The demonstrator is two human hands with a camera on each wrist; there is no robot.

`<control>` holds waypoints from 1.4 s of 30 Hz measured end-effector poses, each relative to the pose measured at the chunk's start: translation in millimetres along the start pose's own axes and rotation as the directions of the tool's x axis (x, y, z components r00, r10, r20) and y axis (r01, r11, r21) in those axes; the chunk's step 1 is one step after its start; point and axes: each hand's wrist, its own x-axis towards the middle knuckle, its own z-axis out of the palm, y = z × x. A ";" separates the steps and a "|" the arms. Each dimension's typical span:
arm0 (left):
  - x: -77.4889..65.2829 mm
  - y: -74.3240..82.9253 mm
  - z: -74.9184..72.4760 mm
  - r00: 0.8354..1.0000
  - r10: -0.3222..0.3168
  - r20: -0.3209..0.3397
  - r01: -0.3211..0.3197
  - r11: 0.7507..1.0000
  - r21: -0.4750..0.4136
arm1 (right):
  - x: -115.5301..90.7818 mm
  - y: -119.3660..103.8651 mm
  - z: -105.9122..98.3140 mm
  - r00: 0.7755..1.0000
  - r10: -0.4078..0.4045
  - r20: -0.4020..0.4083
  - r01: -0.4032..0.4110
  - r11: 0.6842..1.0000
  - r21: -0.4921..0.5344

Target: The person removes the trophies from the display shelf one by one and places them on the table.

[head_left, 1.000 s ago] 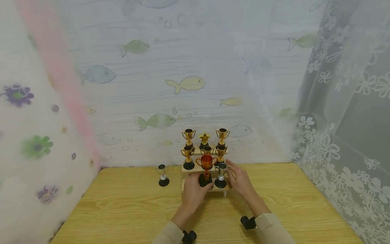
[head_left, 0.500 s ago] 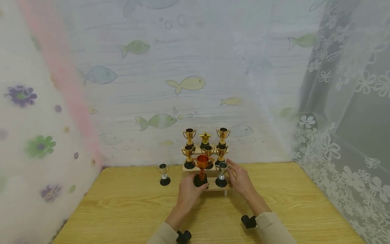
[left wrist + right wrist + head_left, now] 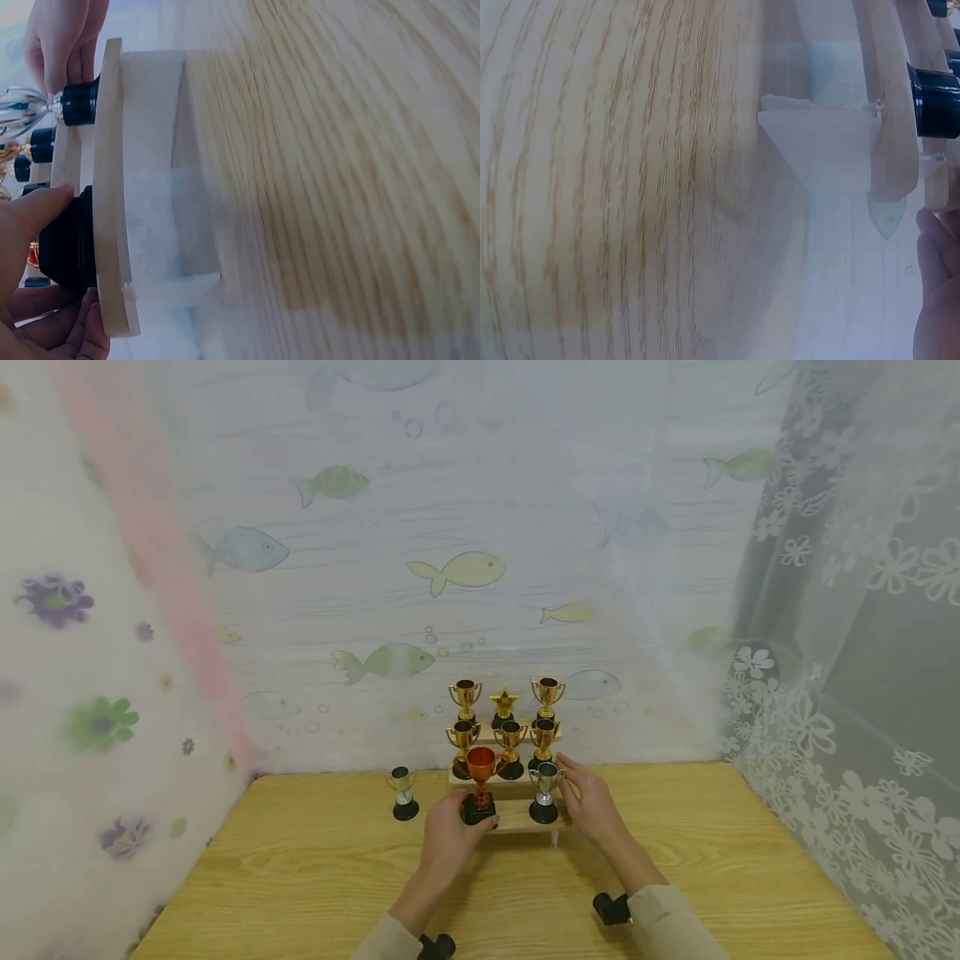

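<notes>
Orange trophy (image 3: 482, 767) stood gripped by the left hand (image 3: 447, 835); the right hand (image 3: 595, 802), loosely extended, was just beside 1 silver trophy (image 3: 545, 788).

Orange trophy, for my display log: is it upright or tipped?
Upright: in the head view, the orange trophy rises straight above its black base, which the left hand grips.

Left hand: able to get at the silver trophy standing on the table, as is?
Probably not: the left hand grips the orange trophy, so it would likely need to let go first. Otherwise, nothing visible stands between that hand and the silver trophy.
</notes>
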 end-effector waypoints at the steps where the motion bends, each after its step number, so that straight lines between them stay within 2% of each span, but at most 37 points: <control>1: -0.5 -0.9 -1.3 1.000 -0.004 0.002 0.004 1.000 0.001 | 0.1 0.2 0.4 1.000 -0.001 0.000 0.001 1.000 0.002; 8: -4.6 -7.7 -11.7 1.000 -0.007 0.011 0.007 1.000 -0.010 | -0.3 0.9 2.9 1.000 -0.015 -0.003 0.015 1.000 -0.001; 21: -9.2 -24.0 -26.9 0.999 -0.031 0.015 0.031 0.999 0.029 | -4.1 0.7 3.9 1.000 -0.004 -0.001 0.004 1.000 -0.016; 36: -8.6 -40.7 -54.5 0.998 -0.048 -0.028 0.049 0.998 0.027 | -0.6 1.4 3.0 1.000 -0.009 -0.016 0.008 1.000 -0.020; 42: -6.7 -55.4 -65.1 0.996 -0.066 -0.060 0.068 0.997 0.046 | 0.5 -1.7 1.0 1.000 -0.008 -0.020 0.007 1.000 -0.010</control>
